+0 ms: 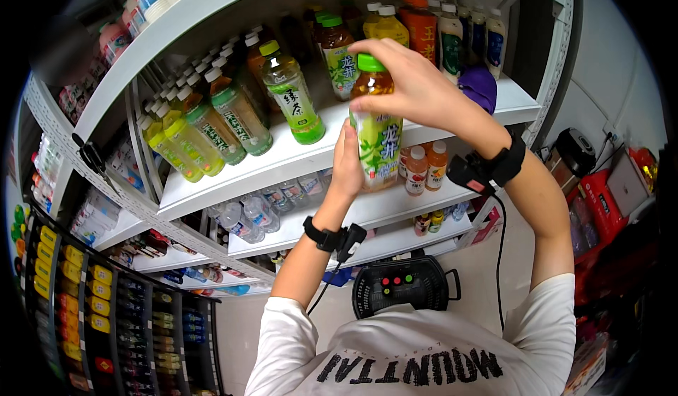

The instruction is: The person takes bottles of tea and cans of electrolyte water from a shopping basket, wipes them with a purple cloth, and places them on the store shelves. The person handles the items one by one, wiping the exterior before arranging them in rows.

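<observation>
A plastic tea bottle [379,147] with a green cap and a green floral label stands upright in front of the shelf, held between both hands. My left hand [347,160] supports its lower left side, its fingers largely hidden behind the bottle. Around the neck, just below the cap, curl the thumb and fingers of my right hand [408,86]. Behind it on the white shelf stands a similar tea bottle [339,62]. Further left is a green tea bottle [294,99] with a yellow-green cap. A purple cloth [478,88] lies on the shelf, right of my right hand.
Rows of white-capped bottles [233,115] fill the shelf's left part. Milky bottles [450,41] stand at its right. Lower shelves hold water bottles [258,213] and orange drinks [436,165]. Black scissors [91,155] hang at the left upright. A black plastic stool [401,284] stands on the floor.
</observation>
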The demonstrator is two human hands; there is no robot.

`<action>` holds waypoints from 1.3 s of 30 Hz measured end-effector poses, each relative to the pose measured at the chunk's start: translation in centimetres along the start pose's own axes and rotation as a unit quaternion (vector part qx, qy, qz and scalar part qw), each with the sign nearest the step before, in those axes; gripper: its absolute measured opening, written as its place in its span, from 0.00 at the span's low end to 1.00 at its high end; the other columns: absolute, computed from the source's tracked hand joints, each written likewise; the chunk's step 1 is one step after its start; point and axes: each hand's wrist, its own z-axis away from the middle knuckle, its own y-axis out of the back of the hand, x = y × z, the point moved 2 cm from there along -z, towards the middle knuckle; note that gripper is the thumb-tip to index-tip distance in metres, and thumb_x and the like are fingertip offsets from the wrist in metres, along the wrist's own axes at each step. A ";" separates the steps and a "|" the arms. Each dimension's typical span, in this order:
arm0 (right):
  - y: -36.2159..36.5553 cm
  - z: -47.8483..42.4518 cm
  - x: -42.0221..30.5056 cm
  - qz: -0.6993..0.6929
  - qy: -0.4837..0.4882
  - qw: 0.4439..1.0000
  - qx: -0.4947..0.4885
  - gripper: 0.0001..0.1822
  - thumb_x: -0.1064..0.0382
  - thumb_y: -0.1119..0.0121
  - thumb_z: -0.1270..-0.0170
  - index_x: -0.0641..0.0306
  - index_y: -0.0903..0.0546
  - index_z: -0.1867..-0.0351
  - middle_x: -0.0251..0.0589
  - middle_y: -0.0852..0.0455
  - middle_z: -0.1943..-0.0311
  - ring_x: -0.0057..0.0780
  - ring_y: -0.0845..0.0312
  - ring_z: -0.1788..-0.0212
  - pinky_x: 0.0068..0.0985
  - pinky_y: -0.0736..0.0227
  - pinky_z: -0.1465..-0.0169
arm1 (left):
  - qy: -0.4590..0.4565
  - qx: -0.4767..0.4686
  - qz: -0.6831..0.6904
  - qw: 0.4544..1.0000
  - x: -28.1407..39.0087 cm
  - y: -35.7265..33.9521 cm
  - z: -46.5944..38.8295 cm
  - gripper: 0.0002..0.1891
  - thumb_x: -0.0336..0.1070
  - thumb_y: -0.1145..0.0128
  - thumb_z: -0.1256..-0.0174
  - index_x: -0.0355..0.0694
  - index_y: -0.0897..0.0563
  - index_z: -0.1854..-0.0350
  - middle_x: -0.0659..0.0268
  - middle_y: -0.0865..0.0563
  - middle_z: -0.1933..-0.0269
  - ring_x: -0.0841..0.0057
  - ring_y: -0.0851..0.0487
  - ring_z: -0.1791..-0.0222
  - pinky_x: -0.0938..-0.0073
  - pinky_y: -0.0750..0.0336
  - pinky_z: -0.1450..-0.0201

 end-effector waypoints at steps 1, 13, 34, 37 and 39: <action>-0.3 -0.9 0.0 0.006 -0.007 1.000 0.004 0.36 0.50 0.28 0.46 0.63 0.27 0.38 0.51 0.20 0.46 0.46 0.21 0.44 0.35 0.26 0.43 | 0.005 0.008 0.015 1.000 -0.1 0.4 -0.7 0.33 0.61 0.66 0.19 0.33 0.31 0.34 0.58 0.22 0.40 0.75 0.25 0.41 0.71 0.32 0.35; -5.0 -9.6 7.4 0.163 -0.057 0.985 0.027 0.37 0.47 0.29 0.45 0.64 0.28 0.38 0.58 0.21 0.50 0.49 0.19 0.54 0.39 0.24 0.52 | -0.186 0.052 -0.425 0.884 -1.4 3.5 -3.0 0.35 0.48 0.55 0.21 0.21 0.44 0.27 0.35 0.34 0.29 0.45 0.38 0.26 0.59 0.44 0.24; -8.5 -10.1 10.8 0.201 0.039 0.971 0.120 0.31 0.50 0.34 0.37 0.62 0.28 0.37 0.55 0.23 0.44 0.55 0.22 0.46 0.42 0.25 0.47 | -0.116 -0.028 -0.562 0.818 -1.7 2.1 -3.7 0.33 0.51 0.47 0.28 0.24 0.28 0.35 0.37 0.29 0.32 0.46 0.35 0.28 0.57 0.37 0.27; -8.7 -10.2 10.5 0.226 0.044 0.965 0.129 0.31 0.50 0.34 0.37 0.63 0.28 0.37 0.54 0.23 0.43 0.55 0.21 0.48 0.42 0.23 0.49 | -0.105 -0.031 -0.559 0.822 -1.6 2.2 -3.8 0.32 0.51 0.47 0.28 0.25 0.27 0.35 0.38 0.28 0.32 0.47 0.35 0.27 0.57 0.37 0.27; -8.6 -10.1 10.0 0.228 0.032 0.966 0.122 0.31 0.50 0.34 0.37 0.62 0.28 0.37 0.53 0.23 0.42 0.56 0.21 0.48 0.43 0.22 0.50 | -0.105 -0.030 -0.560 0.821 -1.7 2.2 -3.8 0.32 0.51 0.47 0.28 0.25 0.27 0.35 0.38 0.29 0.31 0.47 0.35 0.27 0.57 0.37 0.27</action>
